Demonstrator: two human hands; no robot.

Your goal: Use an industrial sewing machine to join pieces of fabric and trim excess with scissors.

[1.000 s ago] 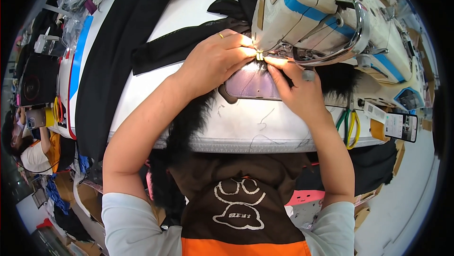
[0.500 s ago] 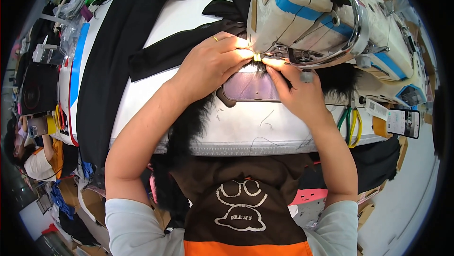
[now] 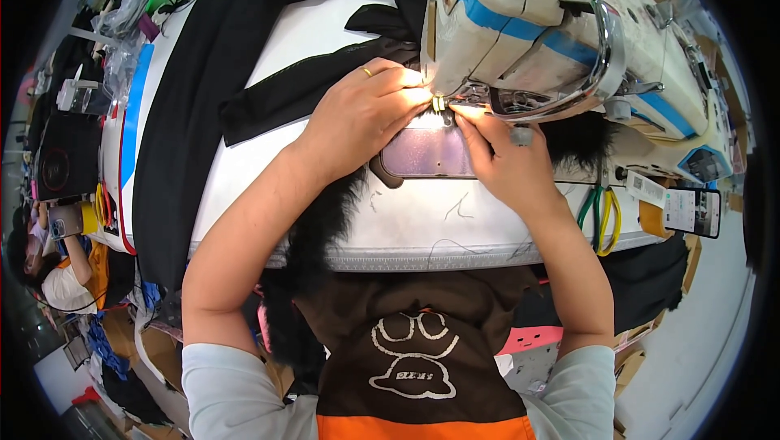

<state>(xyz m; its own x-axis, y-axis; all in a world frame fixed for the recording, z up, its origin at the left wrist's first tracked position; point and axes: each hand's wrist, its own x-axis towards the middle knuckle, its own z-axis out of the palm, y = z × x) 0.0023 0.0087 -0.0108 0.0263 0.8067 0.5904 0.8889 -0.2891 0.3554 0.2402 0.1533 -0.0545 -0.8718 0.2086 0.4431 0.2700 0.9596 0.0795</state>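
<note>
A cream sewing machine [image 3: 487,26] with blue stripes and a chrome guard stands at upper right, its lit needle area above a lilac plate [image 3: 418,151]. My left hand [image 3: 361,115] has its fingertips pressed together just left of the needle, on black fur-trimmed material whose strip [image 3: 325,221] hangs down over the table edge. My right hand [image 3: 508,160] pinches the same material at the right of the presser foot, with more fur [image 3: 581,139] beside it. What lies under my fingertips is small and partly hidden.
Black cloth [image 3: 179,115] lies across the white tabletop [image 3: 260,212]. Scissors [image 3: 605,225] and a phone [image 3: 691,212] sit at the right. At the left are a black device [image 3: 65,156] and another person [image 3: 73,277] holding a phone [image 3: 65,221].
The whole view has shifted slightly, mostly downward. My fingertips stay at the needle, with only small movements of the fingers and the material.
</note>
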